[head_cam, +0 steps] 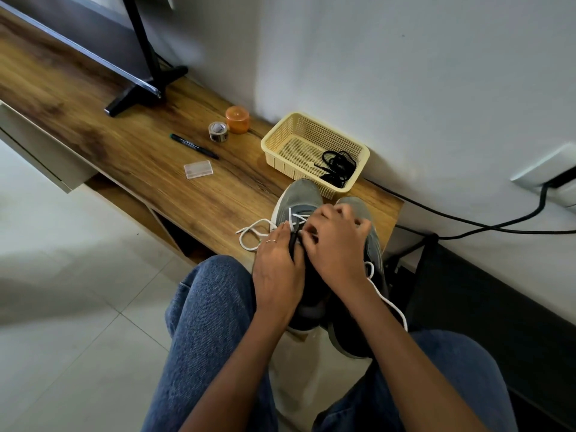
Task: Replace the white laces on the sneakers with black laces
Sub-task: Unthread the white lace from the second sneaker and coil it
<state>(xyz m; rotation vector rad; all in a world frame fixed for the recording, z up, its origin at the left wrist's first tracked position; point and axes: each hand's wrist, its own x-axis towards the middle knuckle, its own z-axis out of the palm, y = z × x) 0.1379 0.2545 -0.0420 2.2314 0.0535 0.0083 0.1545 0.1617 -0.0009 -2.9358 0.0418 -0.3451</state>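
White lace: partly pulled out of the left shoe, criss-crossed near the toe end, loose loops spilling left onto the shelf.
Lace direction: runs away from the body, from the shoe's mouth toward the toe; remaining crossings lie just past the fingertips.
Left shoe: grey, toe pointing away toward the basket, heel near the knees, long way running front to back.
Right shoe: touching the left shoe on its right side, mostly hidden; another white lace hanging off near the right wrist.
Left hand: on the left shoe's left side, fingers curled, seems to pinch the dark tongue edge; hard to tell for sure.
Right hand: over the middle of the shoes, fingers bent down into the lace rows, likely pinching the lace; grip itself hidden.
Nearer hand: right hand, closest to the crossings.
Black laces: bundled in the yellow basket, just past the toes, not yet touched.
Shelf: wooden, holding shoes, basket, pen.
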